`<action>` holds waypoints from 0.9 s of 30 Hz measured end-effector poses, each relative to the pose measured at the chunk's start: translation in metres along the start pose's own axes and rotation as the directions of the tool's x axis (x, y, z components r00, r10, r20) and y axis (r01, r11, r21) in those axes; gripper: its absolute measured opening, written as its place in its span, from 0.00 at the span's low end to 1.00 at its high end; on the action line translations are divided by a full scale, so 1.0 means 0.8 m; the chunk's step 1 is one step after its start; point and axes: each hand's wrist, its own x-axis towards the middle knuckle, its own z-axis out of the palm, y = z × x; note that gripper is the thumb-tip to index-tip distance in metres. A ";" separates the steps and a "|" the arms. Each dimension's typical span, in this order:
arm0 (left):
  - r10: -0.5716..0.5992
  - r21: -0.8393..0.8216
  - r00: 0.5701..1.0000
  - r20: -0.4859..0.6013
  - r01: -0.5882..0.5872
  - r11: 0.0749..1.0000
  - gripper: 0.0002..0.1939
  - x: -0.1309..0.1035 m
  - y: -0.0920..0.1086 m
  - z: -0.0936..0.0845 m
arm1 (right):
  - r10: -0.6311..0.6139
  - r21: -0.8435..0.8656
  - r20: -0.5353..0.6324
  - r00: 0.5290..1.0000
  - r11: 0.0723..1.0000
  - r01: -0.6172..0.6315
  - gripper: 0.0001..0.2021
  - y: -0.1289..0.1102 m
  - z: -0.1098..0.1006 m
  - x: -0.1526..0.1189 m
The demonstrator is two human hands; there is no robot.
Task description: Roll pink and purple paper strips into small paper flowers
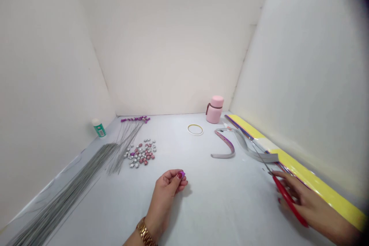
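Note:
Near the table's front middle, my left hand (167, 188) pinches a small purple paper star (182, 174) between thumb and fingertips. The fingers cover part of the star. At the right, my right hand (302, 196) is around the red handles of a pair of scissors (288, 200); it is slightly blurred. The thin blades point away from me towards the back, over the end of a grey strip (262, 157). Left of my left hand lies a pile of small silver and pink folded stars (141, 155), with a purple one among them.
Grey wires (72, 184) lie along the left; some are tipped with purple stars (135, 119). A glue bottle (99, 128) stands by the left wall. Towards the back are a tape roll (195, 134) and a pink flask (215, 110). A curled purple-grey strip (227, 142) and yellow sheets (300, 169) lie right.

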 end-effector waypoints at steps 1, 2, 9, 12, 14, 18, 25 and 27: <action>-0.005 -0.010 1.000 -0.006 0.005 1.000 0.10 0.000 0.000 0.000 | -0.052 0.068 0.047 0.998 0.996 0.049 0.18 -0.019 -0.002 0.004; -0.011 -0.018 1.000 -0.012 0.011 1.000 0.10 0.000 0.001 0.000 | -0.095 0.125 0.064 0.993 0.988 0.087 0.18 -0.041 -0.002 0.010; -0.022 -0.055 1.000 -0.007 0.021 0.998 0.08 -0.004 0.005 0.001 | -0.333 0.294 0.200 0.921 0.918 0.268 0.08 -0.176 0.036 0.045; -0.012 -0.069 1.000 0.004 0.013 0.998 0.08 -0.003 0.004 0.001 | -0.485 0.332 0.245 0.840 0.856 0.397 0.15 -0.194 0.054 0.047; -0.016 -0.096 1.000 -0.009 0.015 0.995 0.08 -0.001 0.004 0.000 | -0.507 0.347 0.270 0.818 0.844 0.409 0.18 -0.196 0.063 0.045; -0.039 -0.130 0.998 -0.046 0.033 0.991 0.08 0.003 0.005 -0.001 | -0.485 0.335 0.285 0.827 0.859 0.388 0.21 -0.196 0.074 0.038; -0.050 -0.066 0.998 -0.032 0.048 0.997 0.07 0.005 0.009 0.002 | -0.494 0.311 0.289 0.820 0.859 0.408 0.22 -0.201 0.083 0.035; -0.047 -0.043 0.999 -0.023 0.046 0.998 0.06 0.005 0.008 0.002 | -0.493 0.312 0.289 0.821 0.859 0.406 0.21 -0.202 0.084 0.036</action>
